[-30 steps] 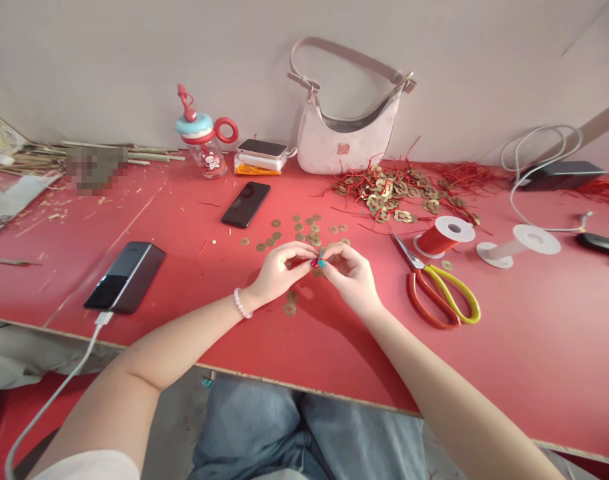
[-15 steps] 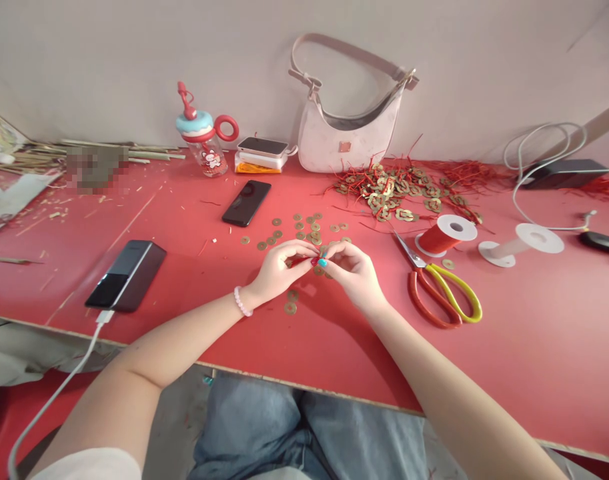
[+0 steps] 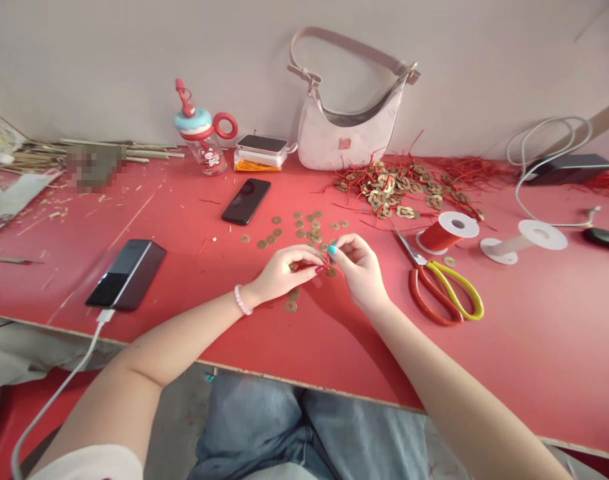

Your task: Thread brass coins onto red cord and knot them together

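Observation:
Over the middle of the red table my left hand [image 3: 289, 268] and my right hand [image 3: 360, 268] work close together. Both are closed in a pinch on a thin red string [image 3: 327, 259], most of it hidden by the fingers. Just below the fingertips is a brass coin [image 3: 331, 271] with a hole in its centre; whether it hangs on the string or lies on the table I cannot tell. Loose coins [image 3: 300, 234] lie scattered beyond the hands, and a coin [image 3: 291, 306] lies nearer to me by my left wrist.
Strung coins [image 3: 389, 190] with red strings are heaped before a pale handbag [image 3: 347, 137]. To the right are scissors [image 3: 441, 287], a red thread spool [image 3: 441, 235] and a bare spool [image 3: 524, 240]. Phones [image 3: 247, 201], a cup [image 3: 204, 143] and a charging device [image 3: 127, 275] stand left.
My fingertips have drawn slightly apart and shifted a little right. My right hand has risen slightly, and red string and a coin now show between and below the fingers.

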`<state>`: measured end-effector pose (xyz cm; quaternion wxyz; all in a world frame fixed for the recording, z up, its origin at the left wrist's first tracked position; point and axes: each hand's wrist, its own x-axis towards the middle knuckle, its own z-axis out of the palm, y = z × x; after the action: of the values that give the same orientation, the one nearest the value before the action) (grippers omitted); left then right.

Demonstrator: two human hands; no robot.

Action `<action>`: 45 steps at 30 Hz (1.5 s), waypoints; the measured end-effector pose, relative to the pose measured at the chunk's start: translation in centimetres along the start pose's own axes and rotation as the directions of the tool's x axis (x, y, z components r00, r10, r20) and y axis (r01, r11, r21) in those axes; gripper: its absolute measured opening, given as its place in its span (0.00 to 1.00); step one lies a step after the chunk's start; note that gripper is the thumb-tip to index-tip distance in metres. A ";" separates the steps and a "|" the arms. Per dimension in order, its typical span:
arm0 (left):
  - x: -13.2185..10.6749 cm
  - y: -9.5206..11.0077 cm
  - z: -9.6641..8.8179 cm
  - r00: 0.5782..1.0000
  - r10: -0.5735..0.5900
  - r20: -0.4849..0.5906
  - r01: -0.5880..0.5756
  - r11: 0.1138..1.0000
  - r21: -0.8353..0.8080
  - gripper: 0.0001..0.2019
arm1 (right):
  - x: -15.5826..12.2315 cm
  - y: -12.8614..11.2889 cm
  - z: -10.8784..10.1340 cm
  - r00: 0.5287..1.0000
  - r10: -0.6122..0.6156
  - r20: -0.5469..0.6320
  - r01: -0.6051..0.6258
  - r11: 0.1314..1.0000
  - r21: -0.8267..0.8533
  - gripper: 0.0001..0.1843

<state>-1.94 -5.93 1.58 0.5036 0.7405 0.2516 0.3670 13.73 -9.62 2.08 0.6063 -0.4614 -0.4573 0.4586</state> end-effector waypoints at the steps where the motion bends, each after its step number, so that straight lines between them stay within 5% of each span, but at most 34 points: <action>1: 0.0 0.0 0.0 1.000 -0.007 0.017 0.007 1.000 -0.010 0.05 | -0.1 -0.1 0.1 1.000 0.004 0.003 -0.004 1.000 -0.012 0.10; 15: 0.1 -0.1 0.3 0.999 0.017 -0.037 -0.017 1.000 0.004 0.05 | -0.6 0.5 1.4 0.996 -0.020 -0.081 0.008 0.989 -0.149 0.08; 26: -0.1 0.3 0.4 0.951 0.303 -0.065 -0.273 0.918 0.288 0.05 | -0.6 0.8 1.8 0.997 0.073 0.009 -0.073 0.997 -0.003 0.08; 31: -0.2 0.3 0.3 0.962 0.259 -0.090 -0.219 0.924 0.314 0.05 | -0.7 0.4 1.6 0.998 0.053 -0.023 -0.053 0.998 -0.028 0.09; 38: -0.1 0.0 0.4 0.985 0.093 -0.144 -0.070 0.985 0.158 0.05 | -0.5 -0.3 1.0 0.998 -0.043 -0.051 0.038 0.995 -0.087 0.09; 45: 0.1 -0.6 0.4 0.980 0.057 -0.190 -0.045 0.997 0.064 0.04 | -0.7 -0.2 0.8 0.987 -0.142 -0.080 0.127 0.977 -0.172 0.07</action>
<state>-1.56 -5.86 0.96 0.4451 0.7226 0.2906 0.4418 12.86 -10.22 2.27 0.6157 -0.4993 -0.4957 0.3549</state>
